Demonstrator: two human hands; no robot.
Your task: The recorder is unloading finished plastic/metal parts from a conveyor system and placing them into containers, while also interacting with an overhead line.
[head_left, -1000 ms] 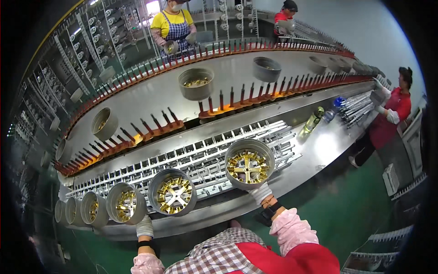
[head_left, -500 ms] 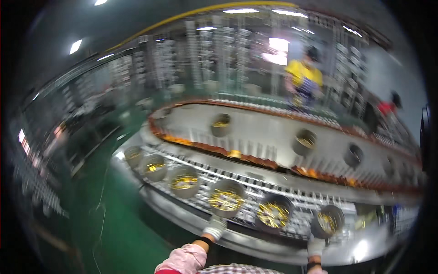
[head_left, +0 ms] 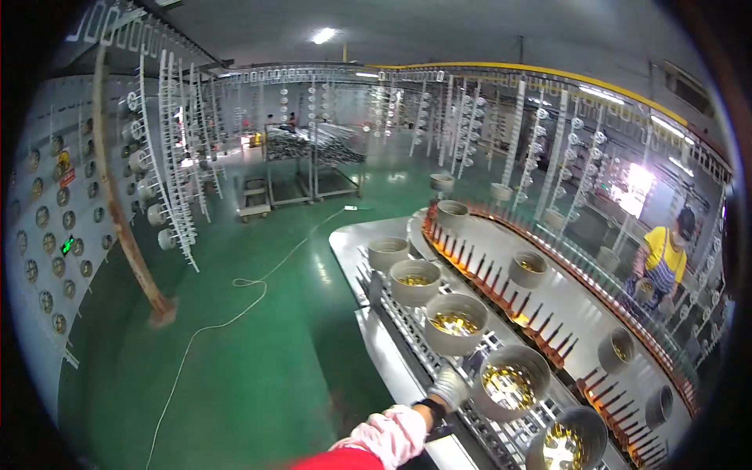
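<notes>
My left hand (head_left: 452,388), in a pale work glove with a black band at the wrist, is against the lower outer side of a grey round tub (head_left: 513,384). Its fingertips are hard to make out there. Shiny gold and silver metal pieces fill that tub's bottom. Nearer to me stands another tub (head_left: 568,442) of bright pieces, and beyond my hand a third tub (head_left: 457,325) holds gold ones. All stand in a row on a slatted metal conveyor (head_left: 489,439). My right hand is out of view.
An oval track with orange-brown upright pins (head_left: 540,309) runs alongside, with more tubs on its inner metal top. A worker in yellow (head_left: 658,262) stands across it. A wooden post (head_left: 125,211) and hanging racks are left; a white cord (head_left: 196,333) crosses the green floor.
The view has swung left, bringing the post, cord and hanging racks into sight. My left hand stays by a tub; my right hand, earlier at a tub, has left the view.
</notes>
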